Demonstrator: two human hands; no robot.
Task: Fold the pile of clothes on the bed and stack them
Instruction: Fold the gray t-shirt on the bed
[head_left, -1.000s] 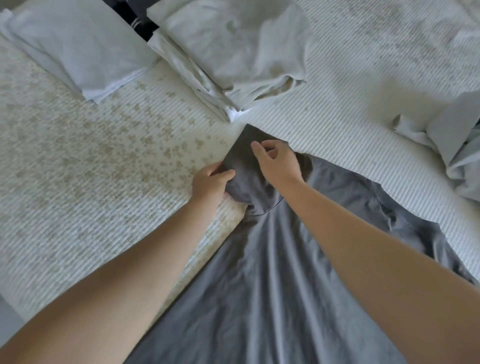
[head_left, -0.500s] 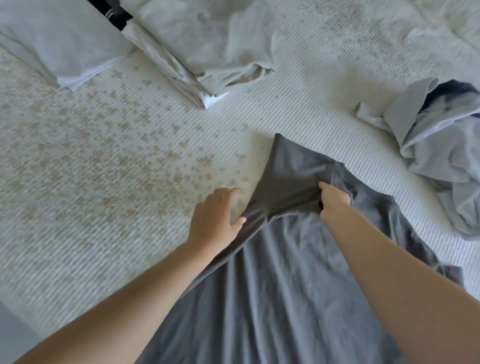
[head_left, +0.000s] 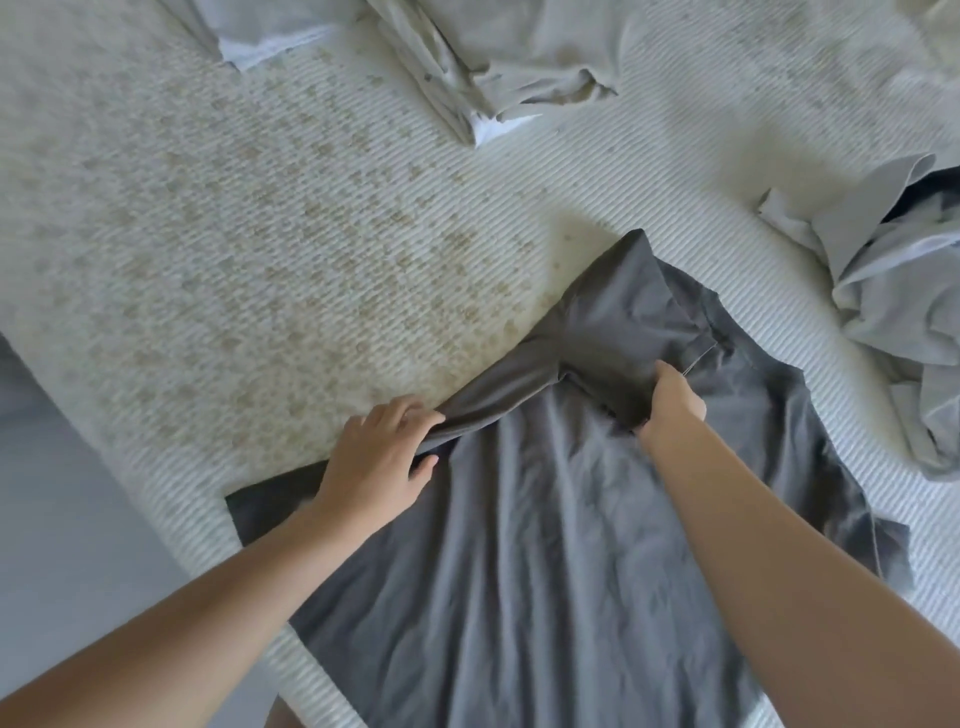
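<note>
Dark grey shirt (head_left: 545, 545), sleeve now folded inward, both hands gripping lower

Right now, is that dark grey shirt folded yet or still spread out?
Mostly spread: the dark grey shirt lies open on the bed; only its sleeve is turned inward, gripped by both hands.

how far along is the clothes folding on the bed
Done: two folded light stacks and at the far edge. In hand: the dark grey shirt, left hand gripping its side edge, right hand gripping the sleeve. Left: the crumpled pale heap on the right.
</note>
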